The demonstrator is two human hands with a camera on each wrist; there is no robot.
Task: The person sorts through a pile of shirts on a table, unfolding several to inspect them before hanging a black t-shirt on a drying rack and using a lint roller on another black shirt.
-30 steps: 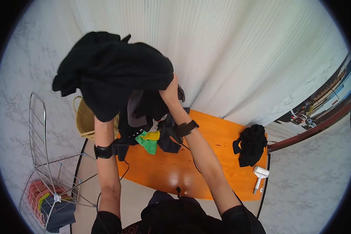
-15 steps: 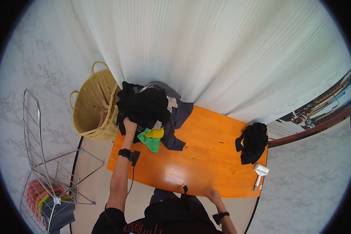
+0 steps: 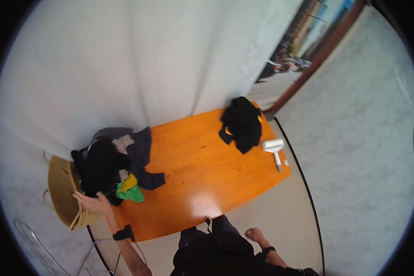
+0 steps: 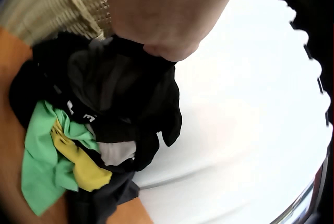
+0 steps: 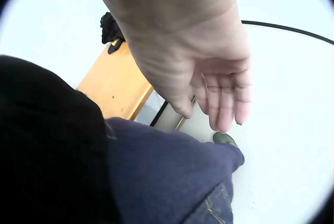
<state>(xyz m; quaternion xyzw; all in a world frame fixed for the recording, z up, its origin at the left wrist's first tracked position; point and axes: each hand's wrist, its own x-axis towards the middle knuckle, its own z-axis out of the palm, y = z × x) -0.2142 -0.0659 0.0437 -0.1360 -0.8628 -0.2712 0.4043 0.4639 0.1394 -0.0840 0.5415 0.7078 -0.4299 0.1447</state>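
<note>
My left hand reaches out with extended fingers over the rim of the wicker basket, beside a heap of clothes. On top of that heap lies a black garment. Green cloth and yellow cloth stick out of its near side, and a dark grey garment spreads out to the right. Away from the table, low beside my body, my right hand hangs with loosely bent fingers and nothing in it.
A black bundle of cloth sits at the table's far right. Nearer the right edge lies a white lint roller. The orange table backs onto a white curtain. Metal rack bars stand at lower left.
The black garment, held up by both hands earlier, now lies on the heap. My right hand has drawn back to my side; my left has moved off the heap toward the basket. The view has turned right.
</note>
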